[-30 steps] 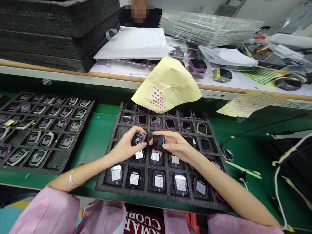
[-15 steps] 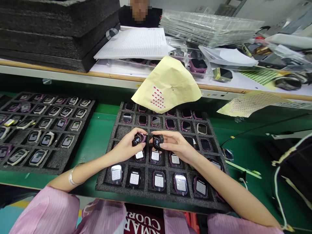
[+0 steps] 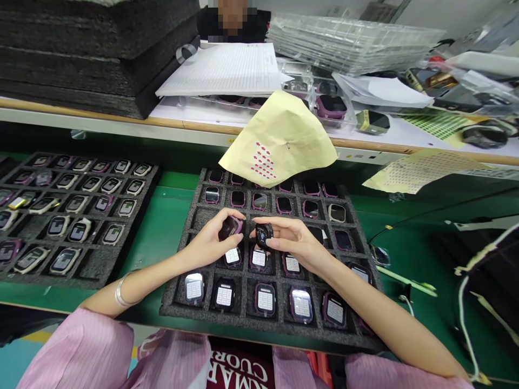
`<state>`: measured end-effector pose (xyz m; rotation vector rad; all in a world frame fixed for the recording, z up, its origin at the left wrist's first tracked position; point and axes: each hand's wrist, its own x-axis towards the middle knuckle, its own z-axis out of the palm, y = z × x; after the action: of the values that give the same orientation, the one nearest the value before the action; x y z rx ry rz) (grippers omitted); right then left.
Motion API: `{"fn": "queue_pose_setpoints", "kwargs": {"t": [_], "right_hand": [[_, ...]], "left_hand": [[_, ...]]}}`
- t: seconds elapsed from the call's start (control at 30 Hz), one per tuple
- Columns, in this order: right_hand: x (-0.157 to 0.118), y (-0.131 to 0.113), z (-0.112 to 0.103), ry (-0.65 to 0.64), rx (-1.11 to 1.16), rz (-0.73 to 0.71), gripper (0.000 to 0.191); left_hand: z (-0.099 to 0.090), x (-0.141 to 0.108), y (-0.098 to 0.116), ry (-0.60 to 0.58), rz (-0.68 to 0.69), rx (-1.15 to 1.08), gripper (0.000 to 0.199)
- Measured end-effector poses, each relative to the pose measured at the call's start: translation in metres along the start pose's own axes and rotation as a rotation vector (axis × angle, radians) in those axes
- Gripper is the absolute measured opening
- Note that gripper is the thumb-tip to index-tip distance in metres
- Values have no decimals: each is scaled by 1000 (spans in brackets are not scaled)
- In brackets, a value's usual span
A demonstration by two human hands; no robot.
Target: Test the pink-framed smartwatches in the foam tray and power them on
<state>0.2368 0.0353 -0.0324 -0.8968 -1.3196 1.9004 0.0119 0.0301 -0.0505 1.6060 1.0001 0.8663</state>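
Over the middle of a black foam tray (image 3: pixel 243 323), my left hand (image 3: pixel 214 237) grips a purple-rimmed smartwatch body (image 3: pixel 231 227) between thumb and fingers. Just to its right, my right hand (image 3: pixel 294 240) pinches a black smartwatch body (image 3: pixel 264 234), its dark screen facing up with a small lit pattern. The two watches are close together but apart. Below them, watches with lit white screens sit in the tray's pockets, among them a purple one (image 3: pixel 265 300). Dark-screened watches (image 3: pixel 237 199) fill pockets farther back.
A second foam tray (image 3: pixel 91 273) of watches lies left on the green bench. Behind stands a shelf with stacked black foam (image 3: pixel 81 70), papers (image 3: pixel 231 70) and clear plastic trays (image 3: pixel 344 46). A yellow sticker sheet (image 3: pixel 279 143) hangs over the tray's back edge. Cables run at right.
The left watch has tilted, and its screen, lit with a pattern before, now looks dark. The right watch has turned slightly. Both hands stay in nearly the same place.
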Motion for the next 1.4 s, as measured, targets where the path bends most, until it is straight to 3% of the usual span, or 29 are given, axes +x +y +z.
{"fn": "queue_pose_setpoints", "kwargs": {"t": [0.27, 0.4, 0.97, 1.07, 1.2, 1.4], "right_hand": [[1, 4, -2, 35, -30, -4, 39], [0, 3, 0, 70, -54, -13, 40], [-3, 0, 2, 23, -40, 5, 41], [-1, 0, 2, 11, -25, 9, 44], [0, 2, 3, 18, 58, 80, 47], [0, 4, 4, 80, 108, 116, 46]], "left_hand": [[1, 0, 0, -46, -17, 62, 24], [0, 1, 1, 0, -3, 49, 26], [0, -4, 0, 4, 39, 30, 27], [2, -3, -1, -14, -50, -59, 36], [6, 3, -2, -34, -195, -347, 54], [4, 7, 2, 2, -298, -583, 45]]}}
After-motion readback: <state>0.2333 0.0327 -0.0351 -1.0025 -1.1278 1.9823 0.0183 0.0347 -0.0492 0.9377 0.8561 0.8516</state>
